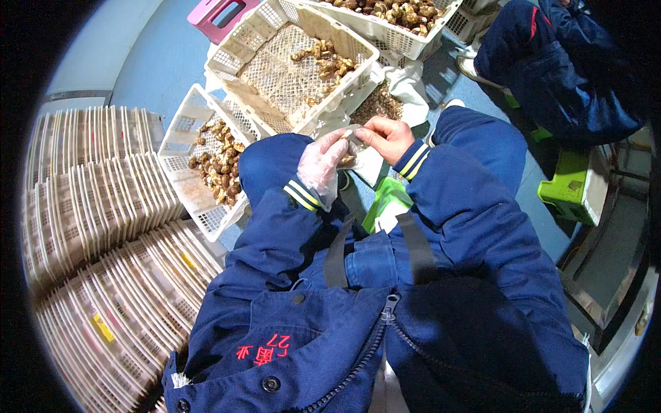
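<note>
My left hand (pixel 322 164), in a clear plastic glove, is closed around a small pale-brown mushroom (pixel 348 160), mostly hidden by the fingers. Bare and pinched, my right hand (pixel 387 138) meets it at the fingertips; a small greyish thing shows there, too little to name. Just beyond both hands, a white bag (pixel 412 93) lies open around a heap of brown bits (pixel 377 105). A white mesh crate (pixel 265 76) behind it has a few mushrooms (pixel 334 66) on its right side. Left of my knee, a lower white crate (pixel 180 131) holds many brown mushrooms (pixel 219 164).
Long rows of nested white crates (pixel 103 199) fill the left side. Another mushroom-filled crate (pixel 406 48) and a pink stool (pixel 219 17) are at the back. A person in dark blue (pixel 551 82) sits at the far right, near a green-and-white stool (pixel 571 186).
</note>
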### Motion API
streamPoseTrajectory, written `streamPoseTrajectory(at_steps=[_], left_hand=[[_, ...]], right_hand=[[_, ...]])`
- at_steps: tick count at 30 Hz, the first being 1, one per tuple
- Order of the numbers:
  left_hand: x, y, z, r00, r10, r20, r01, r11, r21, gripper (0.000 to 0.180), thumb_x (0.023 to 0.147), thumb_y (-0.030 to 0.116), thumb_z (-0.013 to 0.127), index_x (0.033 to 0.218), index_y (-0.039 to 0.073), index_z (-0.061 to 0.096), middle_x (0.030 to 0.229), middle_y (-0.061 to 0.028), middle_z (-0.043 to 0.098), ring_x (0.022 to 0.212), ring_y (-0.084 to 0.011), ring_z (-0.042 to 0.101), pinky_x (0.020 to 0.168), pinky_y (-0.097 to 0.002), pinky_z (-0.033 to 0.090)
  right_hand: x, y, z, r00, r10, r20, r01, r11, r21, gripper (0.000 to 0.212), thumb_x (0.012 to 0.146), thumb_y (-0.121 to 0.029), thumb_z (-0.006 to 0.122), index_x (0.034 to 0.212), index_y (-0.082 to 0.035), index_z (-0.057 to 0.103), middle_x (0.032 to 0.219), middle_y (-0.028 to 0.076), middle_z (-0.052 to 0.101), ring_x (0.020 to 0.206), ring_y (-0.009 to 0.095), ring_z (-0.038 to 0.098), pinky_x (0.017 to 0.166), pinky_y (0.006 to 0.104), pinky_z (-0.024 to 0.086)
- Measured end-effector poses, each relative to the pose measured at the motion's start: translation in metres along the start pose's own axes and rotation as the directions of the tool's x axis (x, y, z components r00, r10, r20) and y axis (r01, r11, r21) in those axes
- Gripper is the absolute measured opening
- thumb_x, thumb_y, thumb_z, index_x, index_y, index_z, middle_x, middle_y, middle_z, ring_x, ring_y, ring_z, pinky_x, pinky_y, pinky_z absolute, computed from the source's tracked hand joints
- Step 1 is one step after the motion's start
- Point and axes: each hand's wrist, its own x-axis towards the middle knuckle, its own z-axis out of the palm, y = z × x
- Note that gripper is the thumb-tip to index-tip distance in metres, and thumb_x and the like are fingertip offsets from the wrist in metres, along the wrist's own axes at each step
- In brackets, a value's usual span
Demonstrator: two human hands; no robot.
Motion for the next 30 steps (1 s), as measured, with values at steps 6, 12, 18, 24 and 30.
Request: streamPoseTrajectory(at_steps=[6,12,18,24,30], left_hand=[[0.002,-0.003,0.002,0.999,0.017,-0.039,-0.017,1.0,0.013,0.039,0.085,0.026,0.052,0.111,-0.003,0.054,0.087,-0.0054,0.059,0.077,-0.0114,0.056,0.071,-0.023,0.045],[-0.001,-0.014,-0.004,0.991,-0.073,-0.113,0.043,0.967,-0.251,0.036,0.085,0.019,0.054,0.114,-0.001,0.051,0.091,-0.0072,0.06,0.082,-0.0163,0.06,0.075,-0.0329,0.051],[-0.002,-0.012,-0.006,0.993,-0.12,0.011,0.117,0.939,-0.324,0.034,0.087,0.021,0.052,0.115,0.002,0.05,0.092,-0.004,0.059,0.081,-0.0153,0.059,0.075,-0.0309,0.051],[0.0,0.007,0.01,0.957,-0.274,0.093,0.289,0.924,-0.252,0.025,0.084,0.013,0.052,0.105,0.0,0.05,0.08,-0.0043,0.055,0.07,-0.0129,0.055,0.067,-0.0233,0.047],[0.005,0.0,0.002,0.954,-0.253,0.163,0.284,0.936,-0.207,0.021,0.081,0.012,0.054,0.096,-0.001,0.049,0.07,-0.0036,0.05,0.057,-0.0106,0.047,0.053,-0.0209,0.039]], right_hand=[[0.002,0.006,-0.004,0.997,0.064,-0.049,-0.066,0.997,-0.035,0.018,0.08,-0.019,0.065,0.077,-0.002,0.062,0.058,0.005,0.057,0.054,0.008,0.05,0.052,0.0262,0.044],[0.004,0.005,-0.006,0.982,0.096,-0.165,-0.107,0.992,-0.062,0.021,0.081,-0.021,0.064,0.076,-0.001,0.061,0.056,0.002,0.053,0.054,0.006,0.046,0.05,0.0249,0.041],[-0.002,-0.008,0.0,0.999,0.041,0.015,-0.04,0.998,-0.042,0.019,0.08,-0.02,0.066,0.078,-0.001,0.062,0.058,0.001,0.053,0.055,0.005,0.045,0.05,0.0233,0.04],[-0.002,-0.016,-0.001,1.0,0.017,0.023,-0.014,0.996,-0.087,0.017,0.08,-0.019,0.065,0.078,-0.002,0.062,0.059,0.004,0.056,0.054,0.006,0.047,0.051,0.0241,0.041],[0.004,-0.008,-0.009,0.995,0.044,-0.09,-0.053,0.994,-0.092,0.016,0.08,-0.018,0.065,0.077,-0.002,0.063,0.061,0.005,0.058,0.055,0.006,0.049,0.051,0.0237,0.042]])
